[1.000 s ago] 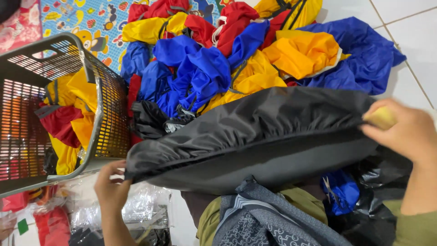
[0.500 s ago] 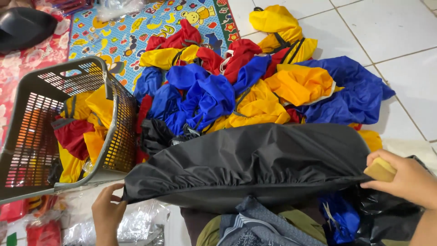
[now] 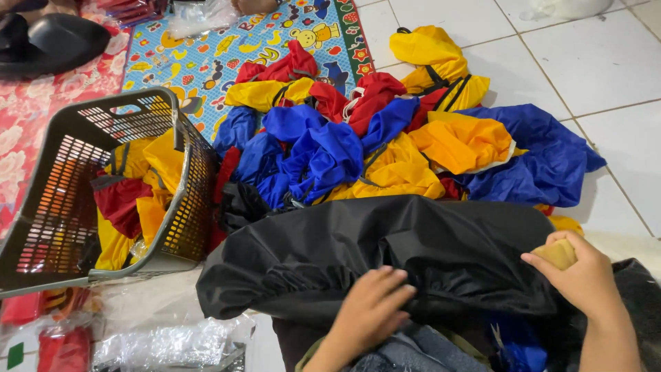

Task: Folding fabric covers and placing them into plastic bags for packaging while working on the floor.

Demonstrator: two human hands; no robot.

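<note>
The black cover is pressed flat by the open left hand; its edge and a tan block are pinched by the right hand. Slippery fabric could slide off the lap.

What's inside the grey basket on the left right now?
The grey basket, tipped on its side, holds crumpled yellow fabric pieces and a red fabric piece. Its mesh walls and the top pieces hide whatever lies deeper, so I cannot tell the count.
</note>
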